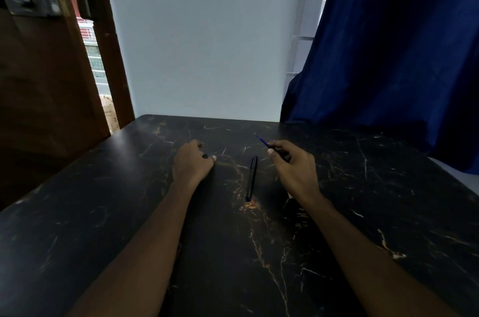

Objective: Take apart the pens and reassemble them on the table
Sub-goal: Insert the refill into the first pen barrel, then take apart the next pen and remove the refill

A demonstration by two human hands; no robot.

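Note:
A dark capped pen (252, 178) lies on the black marble-pattern table (103, 213), midway between my two hands, pointing away from me. My right hand (294, 166) pinches a thin blue refill (261, 140) between thumb and fingers, its tip raised toward the far left. My left hand (193, 161) rests on the table with its fingers curled around a small dark pen part (205, 156), which is mostly hidden in the fist.
A pale wall stands behind the table's far edge. A brown wooden door (46, 78) is at the left and a blue curtain (394, 52) hangs at the right, reaching the table's back right corner.

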